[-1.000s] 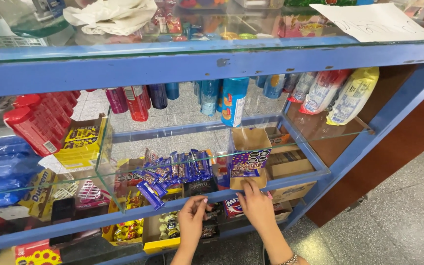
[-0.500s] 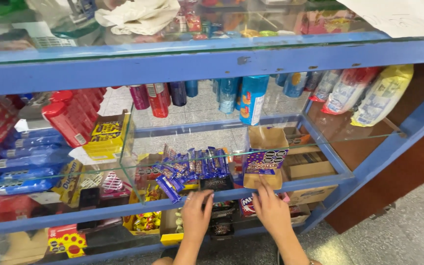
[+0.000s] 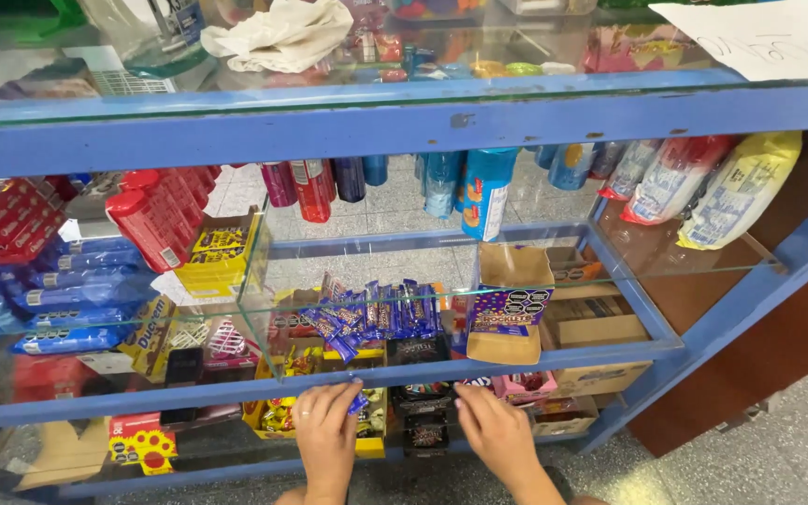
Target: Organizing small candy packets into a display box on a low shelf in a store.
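A: What's nearest the blue shelf rail [image 3: 236, 388]?

B: Both hands, just below it. The left hand [image 3: 324, 435] pinches a small blue-wrapped candy [image 3: 358, 403] against the rail; the right hand [image 3: 495, 432] lies flat, fingers spread, holding nothing.

A: And beyond the rail?

B: A row of purple chocolate bars [image 3: 376, 313], then an opened brown carton [image 3: 509, 304].

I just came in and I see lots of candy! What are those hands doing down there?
A person is reaching into a blue shop display case with glass shelves. The left hand rests at the front edge of a shelf, its fingertips on a small blue-wrapped candy bar. The right hand lies flat beside it, near dark candy boxes on the shelf below. Just above sits a row of purple-blue bars and a brown carton.
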